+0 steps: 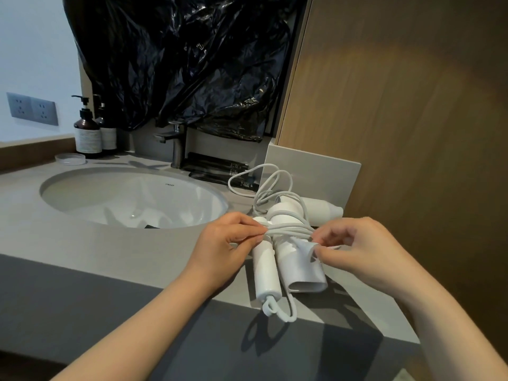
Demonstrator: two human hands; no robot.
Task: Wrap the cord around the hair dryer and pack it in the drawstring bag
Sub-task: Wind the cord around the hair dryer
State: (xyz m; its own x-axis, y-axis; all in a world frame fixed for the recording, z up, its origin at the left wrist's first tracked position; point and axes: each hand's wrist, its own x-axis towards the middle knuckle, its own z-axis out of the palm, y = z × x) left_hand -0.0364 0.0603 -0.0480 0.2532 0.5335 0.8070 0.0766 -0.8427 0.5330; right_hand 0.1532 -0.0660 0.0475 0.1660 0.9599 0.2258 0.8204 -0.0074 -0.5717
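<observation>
White cord (288, 231) crosses hair dryer (294, 266) between left fingers (246, 225), right fingers (331, 234).

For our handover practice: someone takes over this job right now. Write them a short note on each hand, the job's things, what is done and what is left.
Left hand pinches the white cord turns against the white plastic folded hair dryer; right hand pinches the cord on the other side.
The dryer lies at the front edge of the grey counter, right of the white sink.
Done: several turns wrapped round body and handle.
Left: wind the loose loops behind, then bag it; no drawstring bag clearly shows.
</observation>
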